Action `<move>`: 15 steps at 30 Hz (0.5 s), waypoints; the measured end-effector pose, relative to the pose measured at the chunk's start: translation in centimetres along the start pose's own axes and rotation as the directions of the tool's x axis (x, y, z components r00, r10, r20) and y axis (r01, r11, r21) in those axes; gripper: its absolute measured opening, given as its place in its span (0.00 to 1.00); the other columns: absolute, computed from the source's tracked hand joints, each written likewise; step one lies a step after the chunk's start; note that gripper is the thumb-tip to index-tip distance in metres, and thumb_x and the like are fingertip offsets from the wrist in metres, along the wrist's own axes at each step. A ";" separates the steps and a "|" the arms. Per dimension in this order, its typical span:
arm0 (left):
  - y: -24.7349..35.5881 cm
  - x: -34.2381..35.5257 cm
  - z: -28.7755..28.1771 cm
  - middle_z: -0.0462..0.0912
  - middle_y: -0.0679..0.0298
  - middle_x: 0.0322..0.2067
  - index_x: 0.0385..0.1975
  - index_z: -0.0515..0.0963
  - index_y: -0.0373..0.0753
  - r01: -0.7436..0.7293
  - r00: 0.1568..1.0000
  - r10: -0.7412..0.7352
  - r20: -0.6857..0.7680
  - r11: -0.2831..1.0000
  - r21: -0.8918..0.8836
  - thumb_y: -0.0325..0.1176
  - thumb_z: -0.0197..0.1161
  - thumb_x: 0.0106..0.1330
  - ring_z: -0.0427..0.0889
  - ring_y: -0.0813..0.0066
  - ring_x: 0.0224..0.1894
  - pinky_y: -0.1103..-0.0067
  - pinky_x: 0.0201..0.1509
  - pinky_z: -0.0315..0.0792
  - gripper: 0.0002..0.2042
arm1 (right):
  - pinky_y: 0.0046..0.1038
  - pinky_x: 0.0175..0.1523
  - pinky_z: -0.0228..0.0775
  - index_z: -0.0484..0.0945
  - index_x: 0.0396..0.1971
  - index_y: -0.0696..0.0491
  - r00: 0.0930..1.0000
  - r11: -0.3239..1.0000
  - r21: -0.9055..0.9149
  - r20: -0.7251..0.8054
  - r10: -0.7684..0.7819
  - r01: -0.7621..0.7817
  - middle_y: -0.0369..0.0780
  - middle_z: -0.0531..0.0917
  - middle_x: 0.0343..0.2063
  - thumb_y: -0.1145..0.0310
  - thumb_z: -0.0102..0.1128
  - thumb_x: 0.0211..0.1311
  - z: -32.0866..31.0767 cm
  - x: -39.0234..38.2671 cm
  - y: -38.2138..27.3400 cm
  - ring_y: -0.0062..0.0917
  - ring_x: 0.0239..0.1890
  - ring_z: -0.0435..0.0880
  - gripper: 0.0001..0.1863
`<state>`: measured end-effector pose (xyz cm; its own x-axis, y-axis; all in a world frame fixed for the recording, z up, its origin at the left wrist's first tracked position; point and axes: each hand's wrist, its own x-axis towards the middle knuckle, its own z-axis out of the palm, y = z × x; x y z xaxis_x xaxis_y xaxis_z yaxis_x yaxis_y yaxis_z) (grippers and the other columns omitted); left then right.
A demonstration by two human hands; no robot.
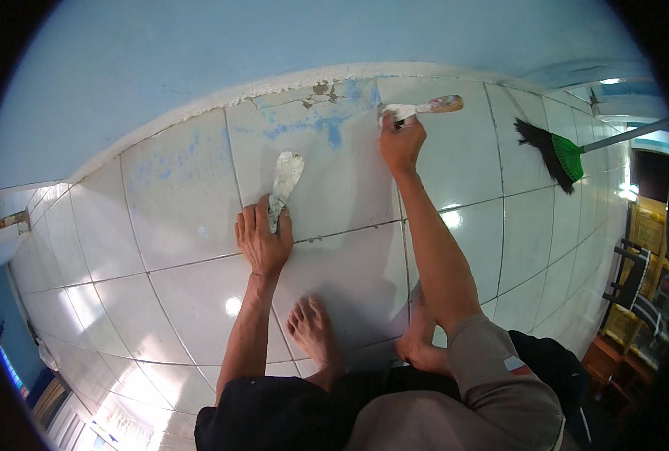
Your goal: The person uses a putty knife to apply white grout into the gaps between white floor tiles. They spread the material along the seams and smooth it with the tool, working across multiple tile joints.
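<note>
Fingers (pixel 261 218) of left hand (pixel 263 240) pressed flat on white floor tile (pixel 191 188), thumb side closed over handle of putty knife (pixel 283 184); wide metal blade, smeared with pale filler, pointing away toward wall. Fingers (pixel 394 126) of right hand (pixel 402 143) curled tight around second scraper (pixel 424 107), reddish wooden handle sticking out to the right, blade end hidden under the knuckles and set at the tile joint just below the wall base. Right arm stretched far forward; left arm shorter, straight down from the body.

Tile between both hands marked with blue paint smears (pixel 319 124) and chipped grey patches along the upper edge. White crumbly strip (pixel 274 84) running along the foot of light blue wall (pixel 199 52). 2 bare feet on the floor: left foot (pixel 313 331) flat between the arms, right foot (pixel 418 342) tucked beside the right forearm. Broom (pixel 556 154) with green head and black bristles lying on the tiles well apart to the right, grey pole leading off toward the rim. Stacked yellowish crates (pixel 635 240) at far right edge, blurred.
</note>
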<state>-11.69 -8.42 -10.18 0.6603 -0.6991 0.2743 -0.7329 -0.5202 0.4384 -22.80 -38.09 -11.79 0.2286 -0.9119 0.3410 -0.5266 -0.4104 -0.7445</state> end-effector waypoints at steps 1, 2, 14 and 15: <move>0.2 -0.1 0.1 0.77 0.58 0.38 0.54 0.79 0.37 -0.014 1.000 0.014 -0.012 1.000 -0.010 0.37 0.68 0.63 0.76 0.56 0.41 0.65 0.45 0.68 0.20 | 0.42 0.40 0.78 0.83 0.33 0.61 0.997 0.997 -0.021 0.002 0.071 -0.071 0.50 0.87 0.28 0.70 0.65 0.62 -0.2 0.8 0.6 0.48 0.32 0.88 0.08; 0.3 0.0 0.3 0.77 0.58 0.38 0.53 0.79 0.37 -0.009 1.000 0.008 -0.014 1.000 -0.018 0.37 0.69 0.63 0.76 0.56 0.41 0.65 0.45 0.68 0.20 | 0.41 0.40 0.78 0.83 0.33 0.62 0.997 0.997 -0.032 0.018 0.071 -0.070 0.50 0.88 0.29 0.71 0.66 0.62 -0.1 1.0 1.0 0.46 0.32 0.88 0.08; 0.5 0.4 -0.1 0.78 0.58 0.39 0.53 0.79 0.38 0.047 0.999 -0.047 0.013 0.999 0.011 0.35 0.68 0.63 0.77 0.56 0.42 0.64 0.47 0.69 0.19 | 0.42 0.37 0.77 0.82 0.31 0.62 0.996 0.999 -0.013 0.077 -0.040 0.042 0.53 0.86 0.27 0.70 0.66 0.63 1.3 -0.2 -0.2 0.49 0.31 0.87 0.09; 0.5 0.1 -0.2 0.78 0.58 0.40 0.53 0.79 0.38 0.039 0.999 -0.039 0.007 0.999 0.006 0.35 0.68 0.64 0.77 0.56 0.42 0.64 0.47 0.69 0.19 | 0.42 0.37 0.77 0.82 0.31 0.62 0.998 1.000 0.020 0.055 -0.020 0.019 0.53 0.86 0.27 0.70 0.66 0.63 1.2 -0.5 -0.2 0.49 0.31 0.87 0.09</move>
<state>-11.94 -8.68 -9.78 0.6875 -0.6817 0.2503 -0.7072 -0.5502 0.4440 -21.84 -37.57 -12.47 0.2842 -0.9025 0.3238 -0.5053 -0.4280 -0.7493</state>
